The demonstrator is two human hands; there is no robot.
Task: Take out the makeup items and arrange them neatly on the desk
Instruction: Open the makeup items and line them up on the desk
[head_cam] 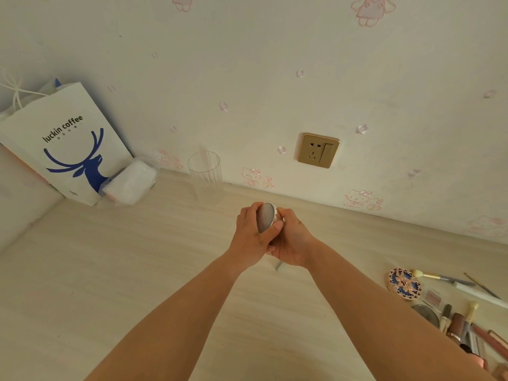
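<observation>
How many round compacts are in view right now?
3: a silver compact held up in both hands, a floral compact at the right of the desk, a grey one just below it. The pile may hide others.

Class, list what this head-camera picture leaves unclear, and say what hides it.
- Round silver compact: its underside, covered by left hand and right hand.
- Small grey stick: mostly behind the right hand.
- Pile of makeup tubes: cut off by the right edge.
- Clear ribbed glass: contents blurred.
</observation>
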